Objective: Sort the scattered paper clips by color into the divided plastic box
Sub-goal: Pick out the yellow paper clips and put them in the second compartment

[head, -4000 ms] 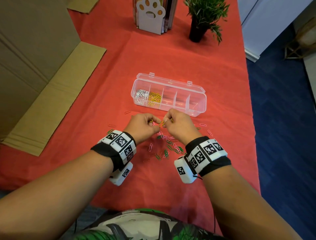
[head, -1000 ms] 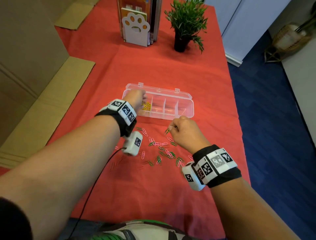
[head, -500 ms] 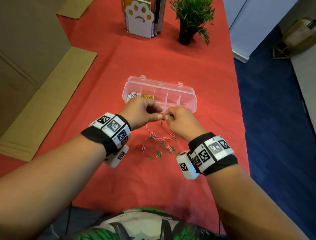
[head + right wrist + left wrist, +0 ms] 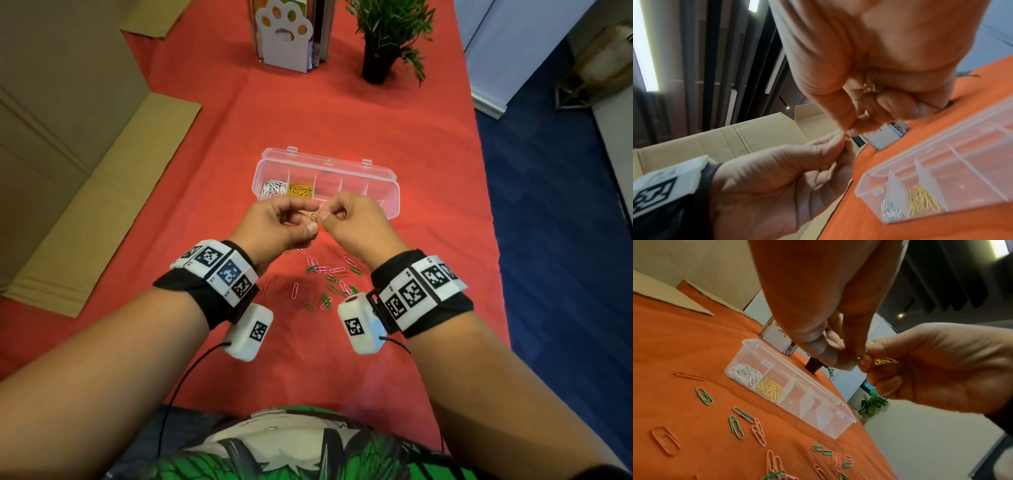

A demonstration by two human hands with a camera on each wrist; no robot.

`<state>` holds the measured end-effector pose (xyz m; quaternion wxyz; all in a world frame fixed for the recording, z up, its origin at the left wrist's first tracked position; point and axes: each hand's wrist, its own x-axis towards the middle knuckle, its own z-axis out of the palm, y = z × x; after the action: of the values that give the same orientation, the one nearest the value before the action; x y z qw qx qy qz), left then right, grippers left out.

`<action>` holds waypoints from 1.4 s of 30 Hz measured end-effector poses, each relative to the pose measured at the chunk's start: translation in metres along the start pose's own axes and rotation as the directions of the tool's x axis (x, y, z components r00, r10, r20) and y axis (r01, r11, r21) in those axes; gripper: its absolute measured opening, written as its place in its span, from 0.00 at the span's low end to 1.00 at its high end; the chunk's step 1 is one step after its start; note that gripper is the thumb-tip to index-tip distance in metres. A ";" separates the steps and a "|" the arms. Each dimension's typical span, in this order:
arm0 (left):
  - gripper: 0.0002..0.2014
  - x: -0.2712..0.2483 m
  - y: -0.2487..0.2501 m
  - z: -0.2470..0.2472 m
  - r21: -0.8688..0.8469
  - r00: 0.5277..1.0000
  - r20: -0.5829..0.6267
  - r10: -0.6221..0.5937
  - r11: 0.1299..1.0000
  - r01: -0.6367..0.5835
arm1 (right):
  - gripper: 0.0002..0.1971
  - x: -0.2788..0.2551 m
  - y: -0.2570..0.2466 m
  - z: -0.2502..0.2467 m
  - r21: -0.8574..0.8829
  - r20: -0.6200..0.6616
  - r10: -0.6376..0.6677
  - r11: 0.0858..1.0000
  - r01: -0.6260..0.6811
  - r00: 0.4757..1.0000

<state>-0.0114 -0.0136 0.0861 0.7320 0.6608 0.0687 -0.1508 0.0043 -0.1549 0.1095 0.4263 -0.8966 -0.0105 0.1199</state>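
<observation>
Your left hand and right hand both pinch a green paper clip just in front of the divided box; right also curls round yellow clips. Unhook gently, don't fling. Loose clips on red tablecloth; cardboard, potted plant behind.

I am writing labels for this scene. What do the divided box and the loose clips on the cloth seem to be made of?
The box looks like clear, glossy hard plastic: the red cloth shows through its walls and thin frosted dividers. The clips look like bent wire with a smooth coloured coating, green and pink; whether the coating is plastic or paint cannot be told.
</observation>
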 end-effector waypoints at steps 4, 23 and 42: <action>0.12 -0.002 -0.002 0.003 -0.137 0.996 0.023 -0.087 0.987 0.089 | 0.05 -0.007 0.006 0.004 0.022 -0.029 -0.052 0.998 0.053 0.998; 0.07 0.005 0.005 0.003 -0.079 0.982 -0.031 -0.188 0.979 0.186 | 0.06 -0.002 0.022 0.005 -0.001 -0.187 -0.109 0.994 0.111 0.976; 0.09 0.000 0.008 0.020 -0.284 0.952 -0.079 -0.294 0.923 0.262 | 0.03 -0.003 0.018 0.015 -0.024 -0.271 -0.199 0.979 0.200 0.942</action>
<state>-0.0106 -0.0325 0.0963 0.7808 0.5463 0.2256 -0.2025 -0.0030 -0.1556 0.0874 0.4352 -0.8980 -0.0426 -0.0482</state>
